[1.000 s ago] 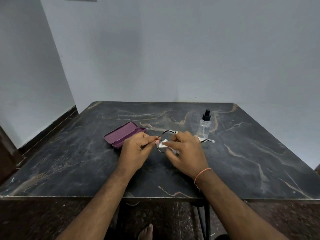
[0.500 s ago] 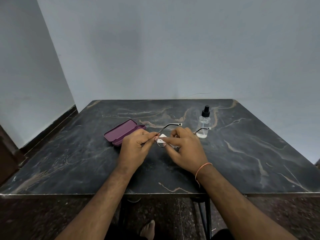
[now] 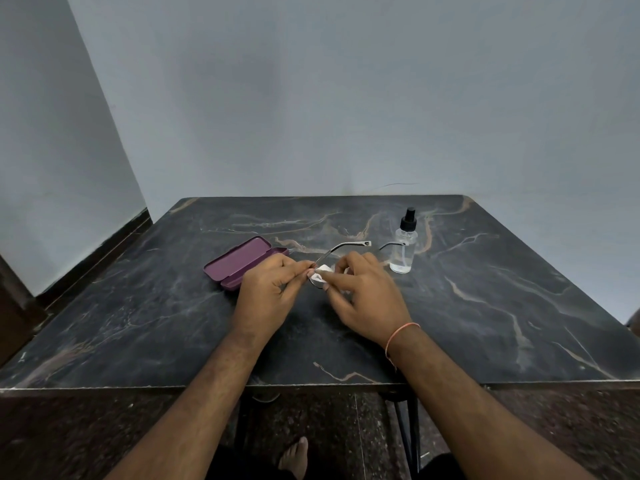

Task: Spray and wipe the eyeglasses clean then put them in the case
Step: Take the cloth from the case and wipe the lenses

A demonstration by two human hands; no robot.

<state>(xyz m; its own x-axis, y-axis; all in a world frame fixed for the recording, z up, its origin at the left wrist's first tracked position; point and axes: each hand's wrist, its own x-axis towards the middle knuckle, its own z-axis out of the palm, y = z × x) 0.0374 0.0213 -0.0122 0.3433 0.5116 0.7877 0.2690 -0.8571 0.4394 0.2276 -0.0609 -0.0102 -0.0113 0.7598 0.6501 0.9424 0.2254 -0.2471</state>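
Thin dark-framed eyeglasses (image 3: 341,248) are held above the middle of the table with their temples pointing away from me. My left hand (image 3: 268,289) pinches the frame at its left corner. My right hand (image 3: 363,294) pinches a small white cloth (image 3: 318,276) against the left lens; the lens is mostly hidden by cloth and fingers. A purple eyeglass case (image 3: 242,261) lies open on the table just left of my left hand. A clear spray bottle (image 3: 403,249) with a black nozzle stands upright to the right of the glasses.
The dark marble table (image 3: 485,306) stands against a pale wall, its front edge near my forearms. Below the table a bare foot (image 3: 294,457) and a metal leg (image 3: 410,434) show on the speckled floor.
Both hands lifted the glasses a little and tilted the temples upward. The cloth stays pinched on the left lens, shifting slightly. Case and bottle have not moved.
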